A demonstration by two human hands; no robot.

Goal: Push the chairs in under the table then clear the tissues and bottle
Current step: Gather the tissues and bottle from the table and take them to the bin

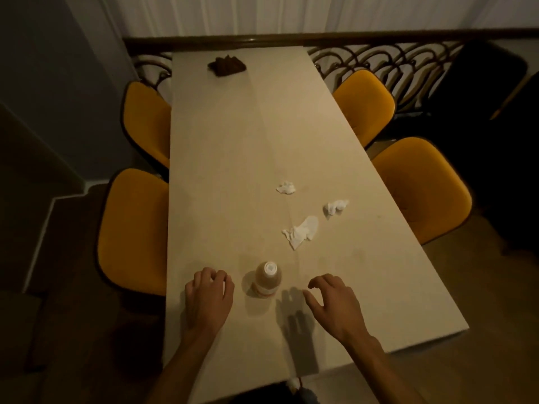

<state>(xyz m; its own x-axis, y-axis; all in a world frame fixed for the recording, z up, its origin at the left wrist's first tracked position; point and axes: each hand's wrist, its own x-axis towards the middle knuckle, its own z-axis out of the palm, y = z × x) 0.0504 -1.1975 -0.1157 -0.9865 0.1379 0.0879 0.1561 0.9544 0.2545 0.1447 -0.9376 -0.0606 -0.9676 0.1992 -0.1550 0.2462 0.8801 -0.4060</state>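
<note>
1. While both hands hover low over the near end of the long pale tabletop [233,147], neither holds anything: the left hand [208,297] has its fingers loosely curled, and the right hand [332,301] is spread with bent fingers and a gap between thumb and forefinger.
2. Between them stands the small plastic bottle with a white cap and brownish contents [267,279], upright, just beside the left hand and a little further from the right; neither hand touches it.
3. Beyond the bottle lie three crumpled white tissues: the largest tissue [302,231] nearest, a smaller tissue [335,207] to its right, and a third tissue [286,187] further up the middle.
4. At the far end lies a dark brown crumpled cloth [227,65].
5. Four mustard-yellow upholstered chairs flank the table: the near left chair [132,231], far left chair [147,123], far right chair [364,102] and near right chair [423,188]. Their seats all show beside the edge, so I judge the pushing-in step unfinished.
6. Risks: the narrow upright bottle may topple if a hand brushes it; the light tissues may scatter off the edge if swept carelessly; a shoved chair may knock the table and upset the bottle.
</note>
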